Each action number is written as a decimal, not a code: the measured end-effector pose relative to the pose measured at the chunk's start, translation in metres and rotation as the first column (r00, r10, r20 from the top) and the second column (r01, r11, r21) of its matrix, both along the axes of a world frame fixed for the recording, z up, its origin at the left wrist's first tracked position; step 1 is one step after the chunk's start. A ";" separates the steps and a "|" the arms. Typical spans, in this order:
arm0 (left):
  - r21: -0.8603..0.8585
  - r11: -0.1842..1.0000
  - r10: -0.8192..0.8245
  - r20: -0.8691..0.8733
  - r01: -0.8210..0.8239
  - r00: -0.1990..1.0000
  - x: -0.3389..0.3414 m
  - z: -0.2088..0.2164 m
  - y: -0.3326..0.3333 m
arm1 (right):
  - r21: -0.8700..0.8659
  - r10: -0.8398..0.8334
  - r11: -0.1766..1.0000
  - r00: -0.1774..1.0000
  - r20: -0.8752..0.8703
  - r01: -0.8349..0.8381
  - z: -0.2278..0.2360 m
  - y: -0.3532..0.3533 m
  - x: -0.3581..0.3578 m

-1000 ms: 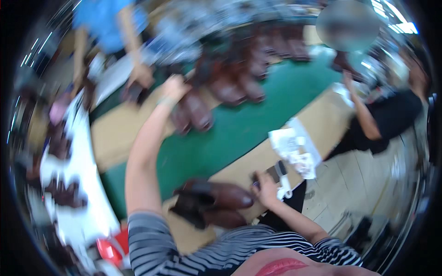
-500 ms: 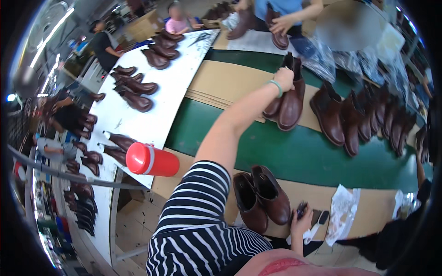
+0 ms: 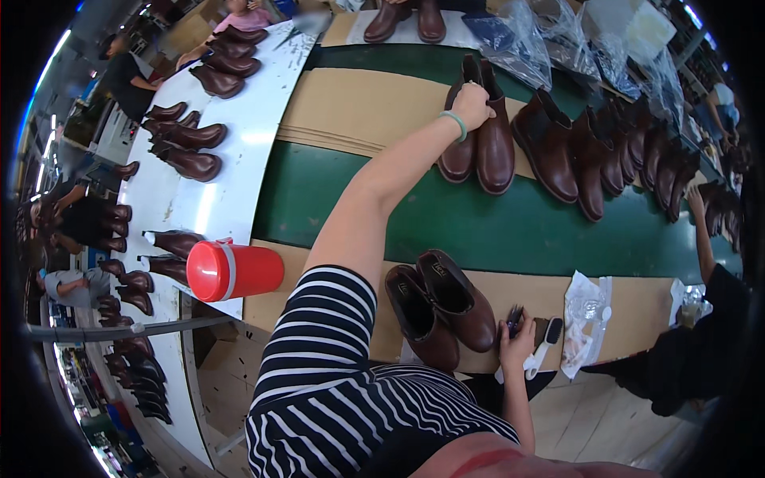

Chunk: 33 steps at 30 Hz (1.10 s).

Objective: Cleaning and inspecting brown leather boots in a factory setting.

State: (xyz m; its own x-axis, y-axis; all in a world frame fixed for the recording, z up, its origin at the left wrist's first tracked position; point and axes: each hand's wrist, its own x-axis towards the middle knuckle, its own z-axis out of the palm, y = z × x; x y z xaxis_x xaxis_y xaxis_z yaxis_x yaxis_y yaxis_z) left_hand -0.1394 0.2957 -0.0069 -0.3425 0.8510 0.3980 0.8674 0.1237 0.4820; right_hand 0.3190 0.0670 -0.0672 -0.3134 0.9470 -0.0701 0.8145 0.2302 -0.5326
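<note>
My left hand [image 3: 473, 107], with a green band at the wrist, reaches far across the table. Its fingers close on the upper part of a pair of brown leather ankle boots [image 3: 496, 159], which stand side by side, toes toward me. Close to my body, my right hand [image 3: 518, 344] curls around a small dark thing [image 3: 514, 319] whose kind I cannot make out. Left of that hand sits another brown pair of shoes [image 3: 464, 307], openings facing up. Just right of it lies a white-handled brush [image 3: 548, 338] with dark bristles.
Brown boots [image 3: 590, 163] line up at the right. A red jug [image 3: 239, 269] stands at the left, beside a white table [image 3: 239, 151] bearing more footwear. Cardboard sheets [image 3: 351, 103] cover parts of the green surface [image 3: 343, 199]. Crumpled white wrapping [image 3: 582, 319] lies near right; other people work around.
The whole view has shifted. My left hand, still on the boots, has brought them slightly rightward, closer to the row. My right hand stays by the near pair with the dark thing.
</note>
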 end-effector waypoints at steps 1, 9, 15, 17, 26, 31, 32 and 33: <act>-0.001 1.000 -0.008 0.011 0.008 1.000 -0.003 -0.005 0.007 | 0.012 0.010 1.000 1.000 0.001 -0.010 0.001 -0.001 -0.001; -0.094 0.976 -0.196 0.000 0.195 0.981 0.008 0.012 0.027 | -0.004 -0.018 1.000 0.999 0.033 0.019 0.000 -0.003 0.000; 0.140 0.963 -0.227 -0.038 0.230 0.973 -0.002 -0.015 0.021 | -0.008 -0.003 1.000 1.000 0.010 0.003 0.001 -0.002 -0.001; 0.098 0.969 -0.225 -0.026 0.227 0.974 -0.007 -0.016 0.032 | -0.022 -0.015 1.000 1.000 0.012 0.015 0.002 -0.001 -0.002; -0.317 0.928 -0.289 -0.282 0.196 0.915 -0.068 -0.015 0.010 | -0.046 -0.033 0.998 0.999 -0.004 0.033 0.005 -0.001 -0.005; -0.391 0.917 -0.193 -0.264 0.078 0.945 -0.114 -0.009 -0.035 | 0.023 -0.002 1.000 0.999 -0.045 0.003 0.001 0.000 -0.004; -0.381 0.920 -0.200 -0.238 0.099 0.950 -0.113 -0.010 -0.040 | 0.005 0.005 1.000 0.999 -0.049 -0.005 0.000 0.000 -0.001; -0.370 0.922 -0.208 -0.211 0.119 0.955 -0.111 -0.010 -0.044 | 0.009 0.003 1.000 0.999 -0.032 -0.002 -0.002 -0.001 0.001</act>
State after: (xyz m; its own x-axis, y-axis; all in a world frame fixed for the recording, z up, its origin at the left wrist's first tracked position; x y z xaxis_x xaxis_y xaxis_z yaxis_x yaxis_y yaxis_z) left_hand -0.2500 0.2517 -0.0173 -0.1182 0.9860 0.1179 0.9739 0.0919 0.2076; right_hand 0.3204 0.0665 -0.0692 -0.3177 0.9468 -0.0512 0.7962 0.2371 -0.5566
